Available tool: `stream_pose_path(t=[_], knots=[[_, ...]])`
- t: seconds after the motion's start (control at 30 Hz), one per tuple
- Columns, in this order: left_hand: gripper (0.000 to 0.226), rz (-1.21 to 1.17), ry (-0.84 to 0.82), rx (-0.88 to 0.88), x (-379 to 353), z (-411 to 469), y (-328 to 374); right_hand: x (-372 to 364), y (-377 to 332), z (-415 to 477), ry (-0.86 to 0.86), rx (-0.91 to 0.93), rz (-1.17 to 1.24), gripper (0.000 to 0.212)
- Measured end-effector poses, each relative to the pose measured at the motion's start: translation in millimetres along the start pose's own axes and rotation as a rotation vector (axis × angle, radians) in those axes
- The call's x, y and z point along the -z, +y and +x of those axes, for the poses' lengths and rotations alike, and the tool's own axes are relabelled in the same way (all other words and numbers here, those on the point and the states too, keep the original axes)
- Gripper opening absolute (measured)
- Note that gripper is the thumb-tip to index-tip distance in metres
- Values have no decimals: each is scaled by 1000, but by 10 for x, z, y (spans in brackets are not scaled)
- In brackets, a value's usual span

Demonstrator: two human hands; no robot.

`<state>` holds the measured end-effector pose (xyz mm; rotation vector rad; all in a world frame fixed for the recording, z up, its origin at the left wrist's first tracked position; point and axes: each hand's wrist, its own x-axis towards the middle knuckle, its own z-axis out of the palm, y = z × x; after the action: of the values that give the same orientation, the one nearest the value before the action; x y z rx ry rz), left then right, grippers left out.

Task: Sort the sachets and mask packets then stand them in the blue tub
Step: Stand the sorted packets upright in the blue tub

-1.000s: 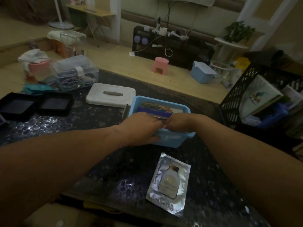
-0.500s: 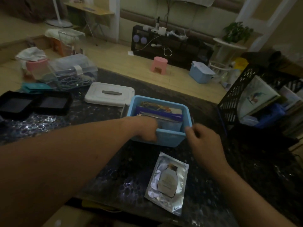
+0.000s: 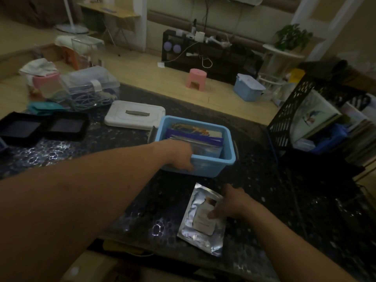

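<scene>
The blue tub (image 3: 229,143) stands in the middle of the dark patterned table. Several sachets and mask packets (image 3: 195,135) stand upright inside it. My left hand (image 3: 179,155) grips the tub's near left rim, fingers curled inside and thumb on the outer wall. A silver mask packet (image 3: 198,226) lies flat on the table just in front of the tub. My right hand (image 3: 232,202) rests on the packet's right side, with the fingertips touching its printed face.
A white lid (image 3: 134,117) lies left of the tub. Two black trays (image 3: 40,127) sit at the far left, and a clear box of cables (image 3: 89,88) behind them. A black lattice crate (image 3: 295,119) with books stands at the right. The table's near edge is close to the packet.
My right hand has left the tub's right side and come down onto the silver packet. My left hand has stayed on the tub's near left rim.
</scene>
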<state>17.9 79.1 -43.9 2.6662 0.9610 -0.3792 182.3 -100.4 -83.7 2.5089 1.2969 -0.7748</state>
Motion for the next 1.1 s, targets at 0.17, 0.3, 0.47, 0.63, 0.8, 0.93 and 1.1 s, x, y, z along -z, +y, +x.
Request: stream_pose_path(t=[0.17,0.3,0.47,0.63,0.8,0.93,1.1], knots=[[53,12,-5,1,4,-2,10,-86,21,-110,61,-44,325,103],[48,-36,-3,-3,-3,-6,5,-284,88,-107,199,-89,812,37],[50,-25,6,-7,-31,33,-30,-501,98,-221,114,-93,1280,33],[43,-31,1,2,-40,41,-43,-859,-192,-362,210,-88,1361,28],[47,-22,12,-20,-57,16,-48,-740,-154,-608,161,-20,1435,18],[46,-28,11,-28,-35,22,-56,-279,208,-932,324,94,1391,22],[55,2,-12,-19,-12,13,-27,697,179,-1217,757,332,1423,14]])
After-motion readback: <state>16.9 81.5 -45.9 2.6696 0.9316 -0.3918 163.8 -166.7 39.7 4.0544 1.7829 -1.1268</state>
